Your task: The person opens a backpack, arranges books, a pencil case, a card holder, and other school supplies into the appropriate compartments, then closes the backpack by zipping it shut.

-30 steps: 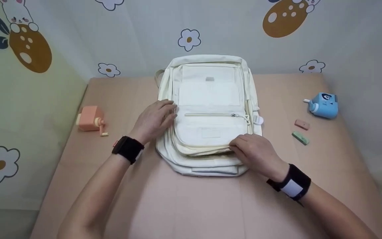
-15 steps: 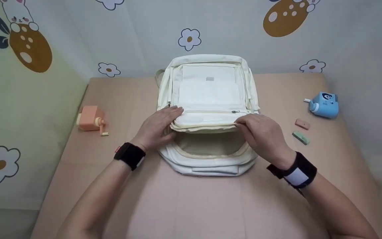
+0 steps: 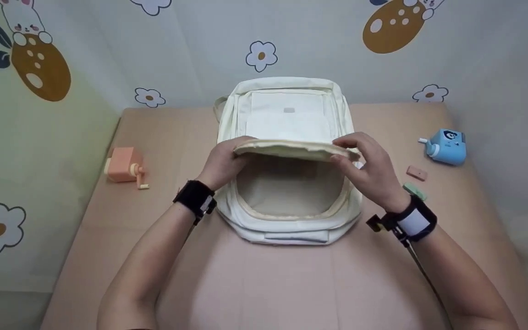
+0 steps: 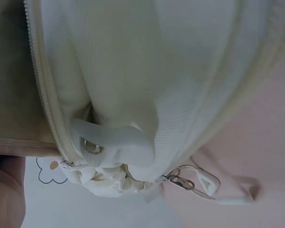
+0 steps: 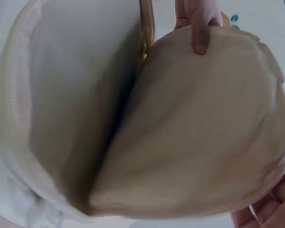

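A cream backpack [image 3: 287, 231] lies on its back with its front panel [image 3: 291, 149] unzipped and lifted, so the beige inside shows. My left hand [image 3: 227, 160] grips the panel's left edge; in the right wrist view its thumb [image 5: 199, 40] presses on the beige lining [image 5: 199, 123]. At the panel's right edge, my right hand [image 3: 369, 167] holds the rim between thumb and fingers. The left wrist view shows the zipper teeth [image 4: 40, 80] along the opening, a white plastic hook [image 4: 118, 142] and a metal clasp [image 4: 178, 180] with a cord.
An orange pencil sharpener [image 3: 126, 165] with a crank stands on the left of the table [image 3: 264, 284]. To the right are a blue crank sharpener [image 3: 447, 146], a small pink block [image 3: 416, 173] and a green one [image 3: 414, 190]. A patterned curtain [image 3: 200, 50] hangs behind.
The front panel has risen from lying nearly flat, and the main compartment has opened wide. Both hands have moved up with it; the left hand has gone from resting on its side to gripping its edge.
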`<state>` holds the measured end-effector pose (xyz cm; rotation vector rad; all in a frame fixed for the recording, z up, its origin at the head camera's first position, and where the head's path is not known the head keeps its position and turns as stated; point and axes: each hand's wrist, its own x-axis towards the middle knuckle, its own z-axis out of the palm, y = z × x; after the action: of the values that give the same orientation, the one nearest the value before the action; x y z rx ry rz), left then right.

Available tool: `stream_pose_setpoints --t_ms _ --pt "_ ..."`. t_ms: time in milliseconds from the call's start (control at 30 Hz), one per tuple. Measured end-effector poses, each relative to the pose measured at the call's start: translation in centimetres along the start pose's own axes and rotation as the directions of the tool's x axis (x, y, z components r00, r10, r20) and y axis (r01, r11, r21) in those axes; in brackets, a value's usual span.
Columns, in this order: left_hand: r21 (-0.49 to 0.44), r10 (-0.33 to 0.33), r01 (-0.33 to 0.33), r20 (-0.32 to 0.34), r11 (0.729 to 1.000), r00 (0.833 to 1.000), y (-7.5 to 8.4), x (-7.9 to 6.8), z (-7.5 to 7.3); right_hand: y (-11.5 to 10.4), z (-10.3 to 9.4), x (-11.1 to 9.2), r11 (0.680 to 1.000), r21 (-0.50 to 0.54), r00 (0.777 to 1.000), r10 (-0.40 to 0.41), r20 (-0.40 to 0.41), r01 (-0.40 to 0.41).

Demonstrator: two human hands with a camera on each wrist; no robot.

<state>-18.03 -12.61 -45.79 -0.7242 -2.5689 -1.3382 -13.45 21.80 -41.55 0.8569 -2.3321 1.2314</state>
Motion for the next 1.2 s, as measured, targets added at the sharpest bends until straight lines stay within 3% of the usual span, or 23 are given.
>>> stream_pose_setpoints --t_ms 167,300,433,500,667,800,900,1033,1200 --pt "-0.129 -0.189 0.177 -0.087 0.976 0.978 0.0 0.9 -0.4 3.5 0.0 -0.2 0.972 0.123 0.980 0.196 0.028 -0.198" --pt "-0.217 -0.292 0.268 -0.088 0.939 0.952 0.0 1.8 -0.6 6.2 0.4 0.2 0.921 0.100 0.925 0.368 0.091 -0.376" --pt "-0.318 -0.342 0.304 -0.071 0.898 0.937 0.0 2.8 -0.6 8.1 1.1 1.0 0.867 0.082 0.866 0.477 0.150 -0.491" --pt "-0.358 -0.351 0.305 -0.072 0.883 0.933 -0.1 3.2 -0.6 8.7 1.5 1.5 0.849 0.088 0.849 0.504 0.155 -0.520" --pt "-0.412 -0.376 0.312 -0.084 0.856 0.923 -0.5 3.8 -0.4 9.4 2.1 2.6 0.831 0.069 0.831 0.543 0.120 -0.552" --pt "-0.436 -0.373 0.319 -0.043 0.842 0.927 -0.8 3.6 -0.4 9.5 2.2 3.3 0.810 0.024 0.808 0.582 0.094 -0.587" --pt "-0.410 -0.367 0.340 0.014 0.847 0.930 -1.3 3.2 -0.5 9.6 2.2 3.7 0.797 0.012 0.794 0.601 0.089 -0.604" --pt "-0.306 -0.388 0.390 0.070 0.869 0.919 -2.2 2.8 -0.7 9.6 2.0 4.2 0.788 0.011 0.785 0.611 0.097 -0.615" --pt "-0.262 -0.395 0.401 0.079 0.878 0.915 -2.6 3.0 -0.4 9.7 1.8 4.6 0.766 0.003 0.761 0.639 0.112 -0.643"
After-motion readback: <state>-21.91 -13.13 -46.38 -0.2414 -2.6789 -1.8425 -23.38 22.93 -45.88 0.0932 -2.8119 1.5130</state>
